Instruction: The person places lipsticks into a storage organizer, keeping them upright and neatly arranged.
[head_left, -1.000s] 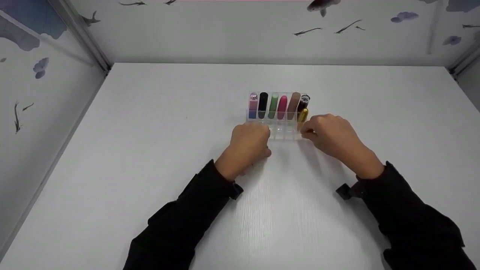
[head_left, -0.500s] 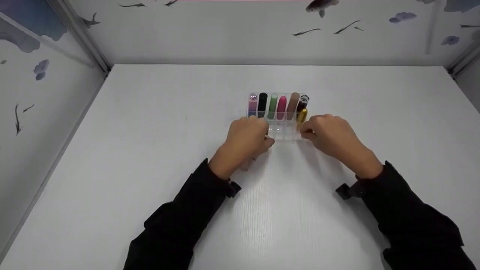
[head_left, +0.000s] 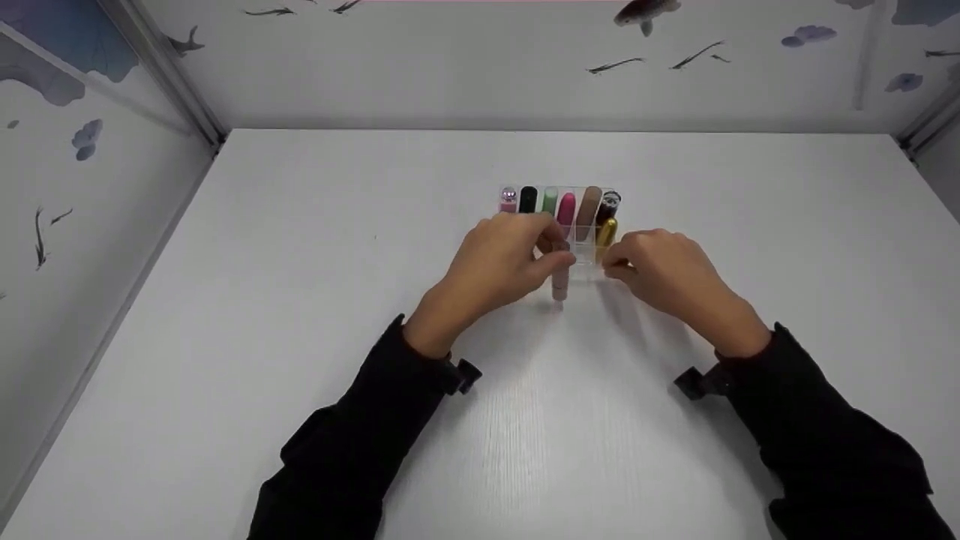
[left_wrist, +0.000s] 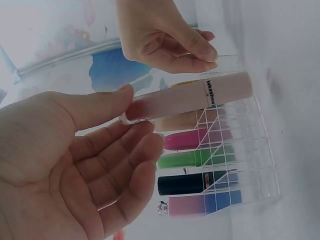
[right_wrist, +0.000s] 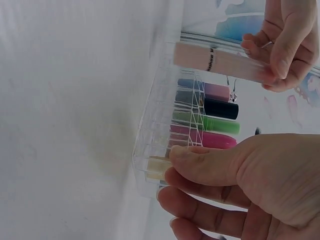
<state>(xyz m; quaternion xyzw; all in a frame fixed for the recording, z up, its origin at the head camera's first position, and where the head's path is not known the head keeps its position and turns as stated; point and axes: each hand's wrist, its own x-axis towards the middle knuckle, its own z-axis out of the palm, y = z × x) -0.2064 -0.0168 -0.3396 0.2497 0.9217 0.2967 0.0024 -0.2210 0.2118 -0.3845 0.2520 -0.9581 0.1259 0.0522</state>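
My left hand (head_left: 506, 255) pinches the top end of a pale pink lip gloss tube (left_wrist: 177, 104) between thumb and fingers. The tube (head_left: 559, 286) hangs almost upright over the front of a clear lipstick organizer (head_left: 585, 255). My right hand (head_left: 664, 270) pinches at the organizer's front right corner, its thumb and index finger together beside a gold tube (head_left: 607, 232). What lies between those fingertips is partly hidden. Behind, a row holds a pink-and-blue tube (left_wrist: 200, 204), a black tube (left_wrist: 180, 184), a green tube (left_wrist: 180, 160), a magenta tube (left_wrist: 182, 140) and a brown tube (head_left: 589, 206).
A dark tube with a patterned cap (head_left: 610, 202) stands at the back right of the organizer. The white table (head_left: 337, 225) stretches around it. White panels with fish and flower prints (head_left: 480, 67) rise at the back and left.
My left hand has moved right and slightly up, bringing the pale pink lip gloss tube from under the hand to upright over the organizer's front. The right hand stays in place.
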